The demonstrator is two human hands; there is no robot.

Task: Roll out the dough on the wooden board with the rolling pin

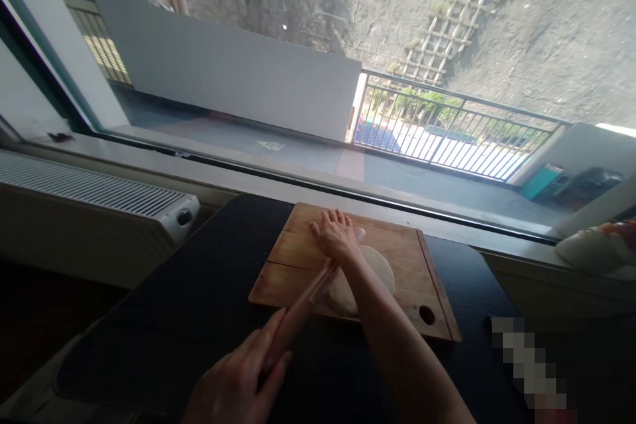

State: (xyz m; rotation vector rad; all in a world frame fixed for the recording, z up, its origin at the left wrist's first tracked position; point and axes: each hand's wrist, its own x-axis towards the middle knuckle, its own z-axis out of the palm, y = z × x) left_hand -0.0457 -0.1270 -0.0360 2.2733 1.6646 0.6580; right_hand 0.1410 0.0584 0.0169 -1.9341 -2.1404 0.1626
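Pale dough (381, 270), rolling pin (297, 315) aslant, wooden cutting board (397, 240)

On my head-camera feed I see the dough as a flattened, smooth-edged round, lying on the near half of the cutting board, right of centre; its middle is hidden from me. The rolling pin, slender and pinkish-brown, slants from beyond the board's near edge up past the dough's left side to a whitish far tip. I can't make out whether pin and dough touch. The board lies flat, warm brown, with a dark line at its left and a round hole at its near right corner.
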